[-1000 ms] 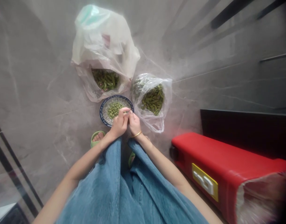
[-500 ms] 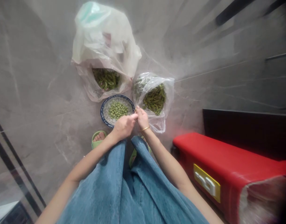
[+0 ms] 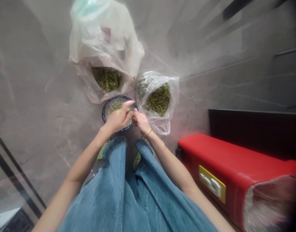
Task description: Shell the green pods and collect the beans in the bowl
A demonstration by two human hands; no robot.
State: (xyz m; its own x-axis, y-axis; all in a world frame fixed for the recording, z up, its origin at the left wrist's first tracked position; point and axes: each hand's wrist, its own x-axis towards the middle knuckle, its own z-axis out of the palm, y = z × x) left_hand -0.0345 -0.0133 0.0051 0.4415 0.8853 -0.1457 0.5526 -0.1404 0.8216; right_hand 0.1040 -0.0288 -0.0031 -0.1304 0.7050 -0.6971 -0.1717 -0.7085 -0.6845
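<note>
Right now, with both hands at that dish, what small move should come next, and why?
Probably ease the right hand slightly left, farther over the blue-rimmed dish: that hand's fingertips show at the dish's right rim, so anything dropped might miss the shelled green beans inside. I cannot tell what, if anything, it pinches.

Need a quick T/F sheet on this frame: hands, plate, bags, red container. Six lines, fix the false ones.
1. A gold bracelet circles the wrist of the right hand. True.
2. The blue-rimmed plate is bare. False: green beans lie in it.
3. The smaller clear bag holds green pods. True.
4. The red container stands on the person's left. False: it is on the right.
5. The left hand partly hides the plate from view. True.
6. The larger white bag is tied shut. False: its mouth is open.
</note>
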